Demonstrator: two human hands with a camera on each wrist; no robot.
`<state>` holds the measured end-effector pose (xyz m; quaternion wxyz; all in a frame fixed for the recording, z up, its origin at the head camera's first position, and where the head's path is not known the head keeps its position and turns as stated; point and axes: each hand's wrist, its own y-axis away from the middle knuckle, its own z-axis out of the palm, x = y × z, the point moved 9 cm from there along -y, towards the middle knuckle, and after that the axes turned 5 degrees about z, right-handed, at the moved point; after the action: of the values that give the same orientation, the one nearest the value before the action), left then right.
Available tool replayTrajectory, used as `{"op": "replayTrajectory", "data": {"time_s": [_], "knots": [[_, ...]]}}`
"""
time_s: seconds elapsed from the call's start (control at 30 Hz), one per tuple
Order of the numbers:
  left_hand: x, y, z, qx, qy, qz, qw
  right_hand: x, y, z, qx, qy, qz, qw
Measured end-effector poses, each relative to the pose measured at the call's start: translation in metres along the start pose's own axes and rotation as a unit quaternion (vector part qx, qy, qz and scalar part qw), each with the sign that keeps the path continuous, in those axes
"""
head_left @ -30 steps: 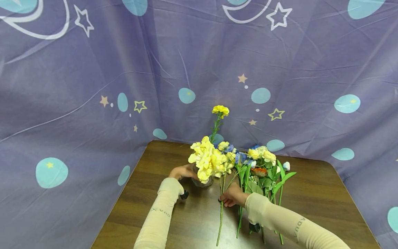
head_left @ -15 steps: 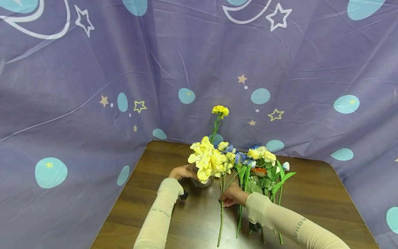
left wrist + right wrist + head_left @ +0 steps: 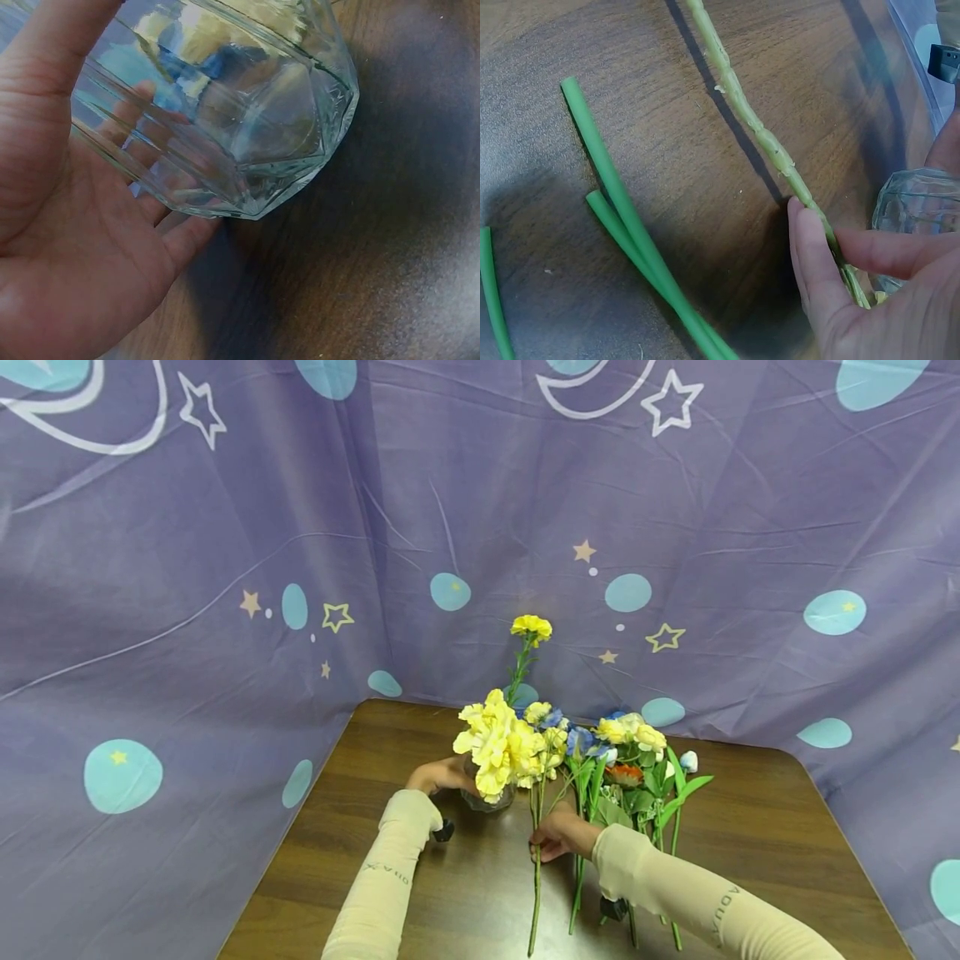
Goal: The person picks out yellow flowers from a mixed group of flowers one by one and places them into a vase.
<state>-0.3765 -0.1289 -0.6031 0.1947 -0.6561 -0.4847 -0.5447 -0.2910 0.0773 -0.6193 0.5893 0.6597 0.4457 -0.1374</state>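
Note:
My left hand (image 3: pixel 444 774) holds a clear faceted glass vase (image 3: pixel 277 127), its thumb on one side and the other fingers showing through the glass. In the head view, big pale-yellow blooms (image 3: pixel 498 745) hide most of the vase. My right hand (image 3: pixel 558 833) pinches the knobbly stem (image 3: pixel 739 101) of this yellow flower between thumb and fingers; the stem's bare lower end points toward me. Behind the blooms a single yellow carnation (image 3: pixel 531 627) stands upright. Where its stem ends is hidden.
Several artificial flowers lie right of my right hand: blue blooms (image 3: pixel 581 742), an orange flower (image 3: pixel 624 774), pale-yellow roses (image 3: pixel 637 731) and a white-blue bud (image 3: pixel 689 762). Their green stems (image 3: pixel 622 195) run toward the front of the wooden table (image 3: pixel 750 835). A purple curtain (image 3: pixel 480 510) hangs behind.
The lower end of the pinched stem has swung slightly to the right, with the right hand's fingers shifting a little. The left hand and vase look the same.

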Motion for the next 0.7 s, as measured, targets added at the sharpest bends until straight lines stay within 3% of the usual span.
{"op": "replayTrajectory", "data": {"time_s": [0.7], "knots": [[0.0023, 0.0032, 0.0012, 0.006, -0.012, -0.001, 0.9999, -0.0018, 0.0095, 0.0003, -0.028, -0.02, -0.021, 0.999]]}}
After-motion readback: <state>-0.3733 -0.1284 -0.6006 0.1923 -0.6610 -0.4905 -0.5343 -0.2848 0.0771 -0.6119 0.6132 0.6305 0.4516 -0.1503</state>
